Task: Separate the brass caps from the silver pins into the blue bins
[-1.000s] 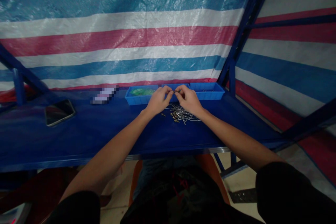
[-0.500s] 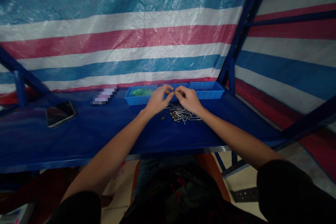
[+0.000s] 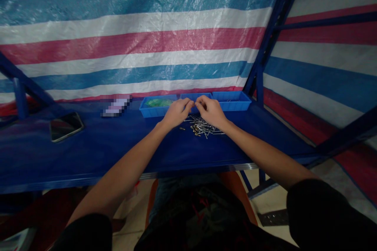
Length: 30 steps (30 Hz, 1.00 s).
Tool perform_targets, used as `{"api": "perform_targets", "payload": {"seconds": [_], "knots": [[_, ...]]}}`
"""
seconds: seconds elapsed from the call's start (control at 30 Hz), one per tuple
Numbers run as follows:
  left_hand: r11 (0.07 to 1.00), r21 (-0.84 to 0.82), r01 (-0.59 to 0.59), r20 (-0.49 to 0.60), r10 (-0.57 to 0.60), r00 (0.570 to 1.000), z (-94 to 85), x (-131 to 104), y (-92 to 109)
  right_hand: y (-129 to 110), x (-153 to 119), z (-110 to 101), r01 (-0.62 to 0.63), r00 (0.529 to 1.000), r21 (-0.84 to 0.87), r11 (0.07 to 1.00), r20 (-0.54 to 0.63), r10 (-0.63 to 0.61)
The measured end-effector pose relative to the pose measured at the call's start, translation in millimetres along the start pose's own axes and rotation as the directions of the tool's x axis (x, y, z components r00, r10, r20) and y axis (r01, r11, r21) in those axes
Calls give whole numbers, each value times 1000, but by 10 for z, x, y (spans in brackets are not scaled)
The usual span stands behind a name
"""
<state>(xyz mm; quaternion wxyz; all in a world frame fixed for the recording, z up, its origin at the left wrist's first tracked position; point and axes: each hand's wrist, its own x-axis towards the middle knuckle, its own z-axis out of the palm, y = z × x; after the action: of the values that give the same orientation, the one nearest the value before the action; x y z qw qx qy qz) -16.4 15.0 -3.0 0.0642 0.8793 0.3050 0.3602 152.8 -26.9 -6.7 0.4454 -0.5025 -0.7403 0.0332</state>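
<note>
My left hand (image 3: 178,110) and my right hand (image 3: 209,110) meet fingertip to fingertip above the blue table (image 3: 118,153). Both are closed in a pinch, and whatever lies between the fingers is too small or hidden to name. Just below them lies a pile of thin silver metal pins (image 3: 204,126), with some brass-coloured pieces (image 3: 195,128) at its left side. One small brass-coloured piece (image 3: 182,128) rests apart, left of the pile. Behind my hands stand a blue bin with green contents (image 3: 147,113), a middle blue bin (image 3: 188,95) partly covered by my hands, and a right blue bin (image 3: 237,106).
A dark-screened phone (image 3: 66,127) lies on the table at the left, and a blurred-out pale item (image 3: 116,106) sits behind it. Striped plastic sheeting (image 3: 132,43) hangs at the back and right. A blue metal frame post (image 3: 259,86) rises at the right.
The fingers of my left hand have drawn closer together, still meeting those of my right hand. The view has shifted very slightly; the pile and bins look the same.
</note>
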Motion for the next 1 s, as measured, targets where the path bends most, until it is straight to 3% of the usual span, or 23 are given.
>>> {"api": "perform_targets", "payload": {"seconds": [0.17, 0.5, 0.73, 1.0], "knots": [[998, -55, -17, -51, 14, 999, 33, -15, -18, 28, 10, 15, -10, 1000, -28, 1000, -21, 9], [1000, 4, -1, -39, 1, 999, 6, -8, 22, 0, -11, 4, 33, 999, 60, 998, 10, -34], [1000, -14, 18, -38, -19, 999, 7, -12, 41, 17, -5, 17, 20, 1000, 9, 1000, 20, -20], [998, -34, -61, -95, 58, 994, 40, -13, -28, 30, 10, 7, 18, 1000, -26, 999, -17, -19]]}}
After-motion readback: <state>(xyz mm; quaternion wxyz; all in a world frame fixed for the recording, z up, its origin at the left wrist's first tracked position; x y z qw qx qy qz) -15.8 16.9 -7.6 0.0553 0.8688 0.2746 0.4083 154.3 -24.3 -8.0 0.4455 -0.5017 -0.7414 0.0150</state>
